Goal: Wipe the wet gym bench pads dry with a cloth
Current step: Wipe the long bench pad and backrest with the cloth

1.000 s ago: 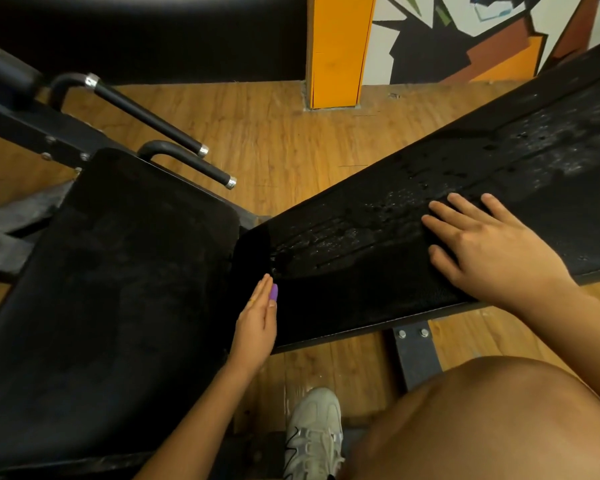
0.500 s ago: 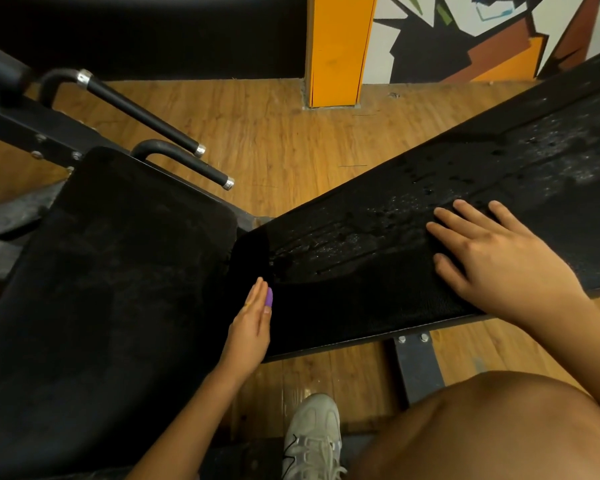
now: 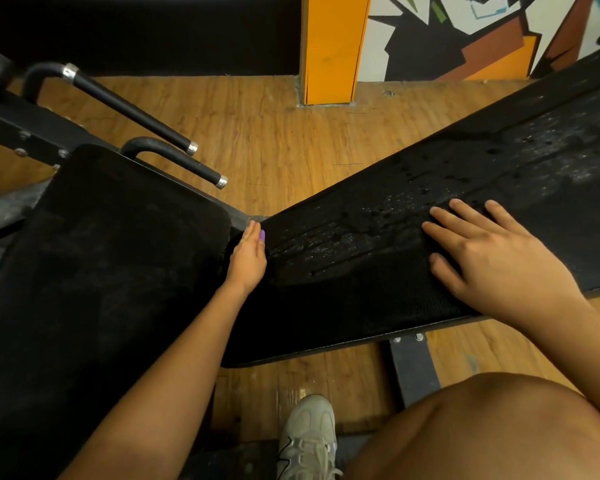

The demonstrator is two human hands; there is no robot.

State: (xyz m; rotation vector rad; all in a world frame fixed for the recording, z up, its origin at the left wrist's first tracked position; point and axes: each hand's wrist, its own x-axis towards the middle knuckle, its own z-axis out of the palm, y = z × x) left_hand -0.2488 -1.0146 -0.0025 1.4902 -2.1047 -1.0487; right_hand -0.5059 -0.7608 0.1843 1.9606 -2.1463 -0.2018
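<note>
Wood-plank floor [image 3: 274, 133] runs back to an orange pillar [image 3: 329, 53] at 12 o'clock and a painted mural wall [image 3: 465, 39] at 1 o'clock. A black seat pad [image 3: 101, 271] fills 8 to 9 o'clock, with two black handles [image 3: 132, 112] behind it at 10 o'clock. The long pad [image 3: 499, 174] slants from the centre toward 2 o'clock, its surface streaked and beaded with water. The left hand [image 3: 248, 261] stands on edge in the gap between the two pads, fingers straight and together, gripping nothing. The right hand [image 3: 499, 261] lies flat on the long pad at 3 o'clock, fingers spread. A dark woven-looking patch [image 3: 378, 299] lies under its palm; whether that is the cloth I cannot tell. A pale shoe [image 3: 307, 434] shows at 6 o'clock and a bare knee [image 3: 482, 427] at 5 o'clock.
</note>
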